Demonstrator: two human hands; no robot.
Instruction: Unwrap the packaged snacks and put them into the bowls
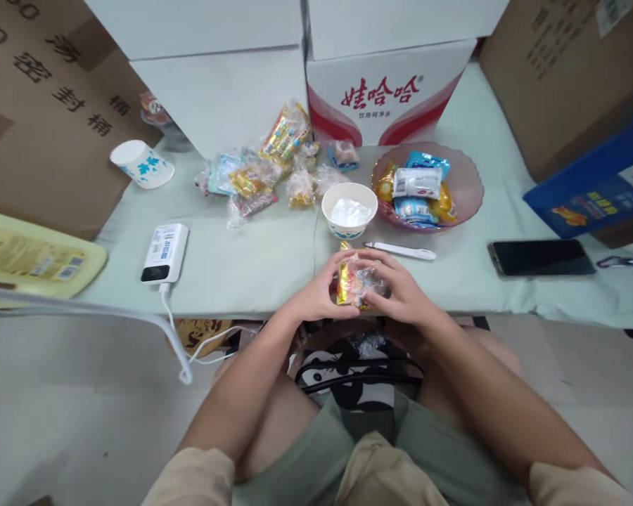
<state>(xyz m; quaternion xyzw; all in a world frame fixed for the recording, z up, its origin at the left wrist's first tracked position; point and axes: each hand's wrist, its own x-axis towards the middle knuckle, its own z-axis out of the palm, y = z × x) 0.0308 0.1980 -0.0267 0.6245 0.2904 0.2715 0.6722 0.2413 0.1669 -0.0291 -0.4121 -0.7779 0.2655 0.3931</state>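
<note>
Near the front edge of the table, my left hand (321,292) and my right hand (398,288) are closed around a plastic-wrapped snack packet (356,281), gold and red with clear film. Fingers cover part of it, so its exact contents cannot be made out. Just beyond my hands stands a paper cup (349,228) with something pale and shiny inside. A white utility knife (401,250) lies beside the cup, close to my right fingers. Behind it is a pink glass bowl (467,184) holding several small packets (418,183).
Wrapped snacks (250,181) are piled at the back left. A tipped paper cup (142,164), a white power bank (164,253) with its cable, and a yellow container (42,256) lie left. A phone (541,258) rests right. Cardboard boxes (47,105) and white cartons (390,84) line the back.
</note>
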